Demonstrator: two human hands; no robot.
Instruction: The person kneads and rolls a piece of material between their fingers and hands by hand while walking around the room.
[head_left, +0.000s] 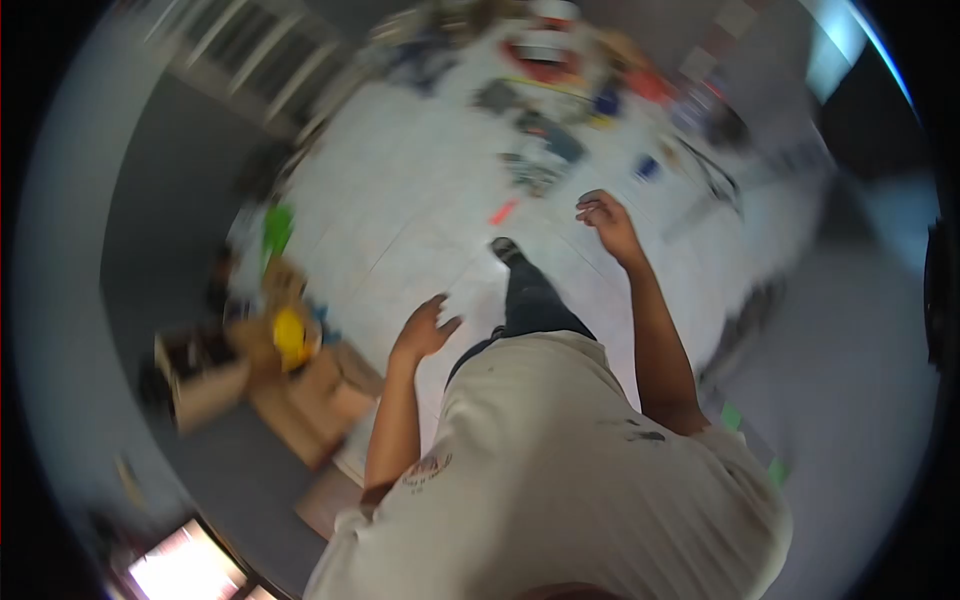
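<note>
My left hand [428, 326] hangs over the pale tiled floor [370, 215] with thumb and fingers apart, holding nothing. On the other side, my right hand [609, 224] is raised above the floor, its fingers loosely bent and apart, with nothing seen in them. Neither hand touches an object. Between them a dark shoe [506, 250] is planted forward on the tiles. A small orange-red strip [503, 212] lies just ahead of it. Nearest to my left hand are opened cardboard boxes [310, 395] at the left.
Ahead lie a blurred grey item [548, 150], a small blue object [647, 168] and a dark cable [715, 180]. Farther back sits a red and white container [543, 55] among clutter. A yellow object [293, 338] and a green one [277, 232] are at the left.
</note>
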